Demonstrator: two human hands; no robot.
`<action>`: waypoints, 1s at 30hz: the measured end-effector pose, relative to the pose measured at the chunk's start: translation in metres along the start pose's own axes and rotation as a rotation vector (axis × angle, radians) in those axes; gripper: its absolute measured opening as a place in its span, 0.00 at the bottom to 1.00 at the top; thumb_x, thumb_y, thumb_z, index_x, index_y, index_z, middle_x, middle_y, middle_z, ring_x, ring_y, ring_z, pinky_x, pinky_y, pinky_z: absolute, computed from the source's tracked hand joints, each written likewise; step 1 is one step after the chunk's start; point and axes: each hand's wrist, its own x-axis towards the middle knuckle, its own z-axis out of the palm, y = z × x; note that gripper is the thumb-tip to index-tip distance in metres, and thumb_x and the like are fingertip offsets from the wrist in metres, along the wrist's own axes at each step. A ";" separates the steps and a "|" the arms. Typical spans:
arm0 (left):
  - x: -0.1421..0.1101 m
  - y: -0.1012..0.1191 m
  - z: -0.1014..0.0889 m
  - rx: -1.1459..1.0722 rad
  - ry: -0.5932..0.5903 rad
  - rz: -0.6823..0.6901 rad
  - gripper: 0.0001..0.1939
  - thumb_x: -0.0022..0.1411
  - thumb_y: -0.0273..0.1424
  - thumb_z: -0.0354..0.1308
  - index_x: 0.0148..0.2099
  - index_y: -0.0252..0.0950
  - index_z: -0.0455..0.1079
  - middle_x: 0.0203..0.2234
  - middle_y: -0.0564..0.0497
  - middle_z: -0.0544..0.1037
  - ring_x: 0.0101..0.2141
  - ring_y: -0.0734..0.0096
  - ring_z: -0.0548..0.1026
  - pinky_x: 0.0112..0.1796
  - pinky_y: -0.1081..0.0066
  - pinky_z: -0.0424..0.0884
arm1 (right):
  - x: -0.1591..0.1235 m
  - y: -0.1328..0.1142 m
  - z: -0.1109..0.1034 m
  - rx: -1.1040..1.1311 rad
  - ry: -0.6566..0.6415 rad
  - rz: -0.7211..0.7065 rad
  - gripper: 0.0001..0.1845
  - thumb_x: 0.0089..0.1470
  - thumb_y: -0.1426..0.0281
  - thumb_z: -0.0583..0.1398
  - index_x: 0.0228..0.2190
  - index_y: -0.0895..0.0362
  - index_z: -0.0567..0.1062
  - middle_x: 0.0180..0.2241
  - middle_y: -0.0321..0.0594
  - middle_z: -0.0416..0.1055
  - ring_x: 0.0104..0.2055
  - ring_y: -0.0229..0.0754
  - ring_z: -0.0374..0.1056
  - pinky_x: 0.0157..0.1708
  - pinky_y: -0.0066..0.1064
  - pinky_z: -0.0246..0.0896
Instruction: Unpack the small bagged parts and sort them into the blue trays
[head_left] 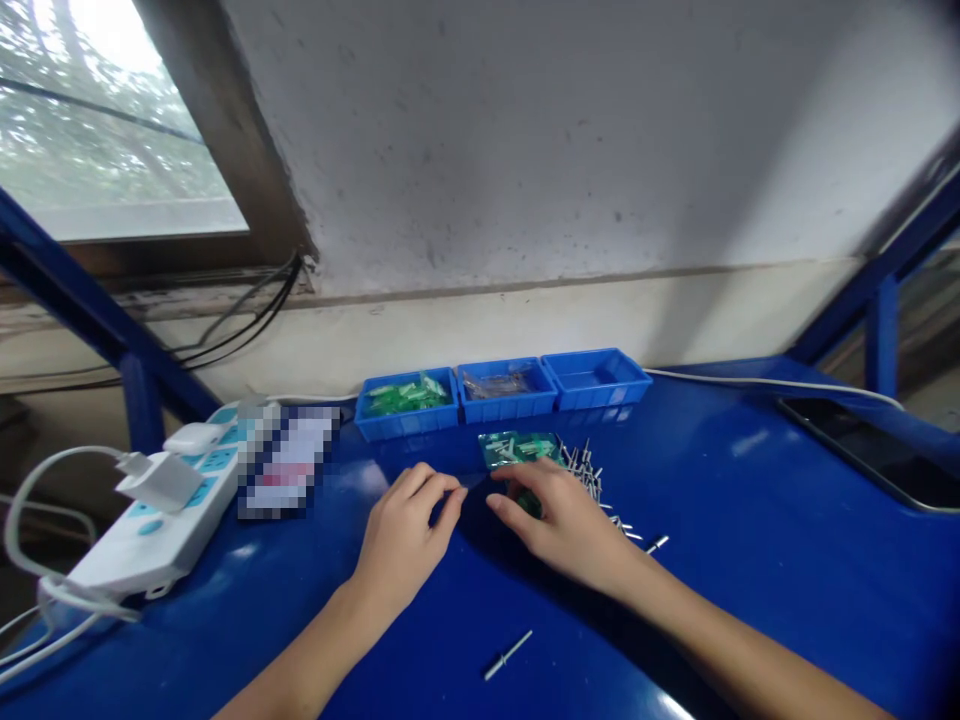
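My left hand (409,525) is above the blue table with thumb and forefinger pinched together; a small, pale, see-through bit shows at the tips, too faint to name. Facing it, my right hand (559,515) has its thumb and forefinger curved and apart, with nothing visible between them. Just beyond the right hand lies a green-tinted clear packet (517,448) with small metal pieces showing on or in it. A pile of blind rivets (586,470) lies beside it, partly hidden by that hand. One loose rivet (508,655) rests nearer me, another rivet (657,545) beside my right forearm.
Three blue bins stand along the wall: a left bin (409,425) with green packets, a middle bin (510,408) with clear packets, and a right bin (600,395). A white power strip (150,545) with cables and a blurred flat item (292,465) lie left, a phone (874,450) right.
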 end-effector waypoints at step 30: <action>-0.012 0.015 -0.008 -0.087 0.238 0.327 0.05 0.57 0.21 0.57 0.36 0.35 0.70 0.25 0.52 0.75 0.27 0.72 0.67 0.31 0.71 0.66 | -0.007 -0.020 0.007 0.649 -0.032 0.223 0.15 0.54 0.59 0.56 0.28 0.59 0.74 0.22 0.34 0.66 0.25 0.34 0.60 0.27 0.27 0.55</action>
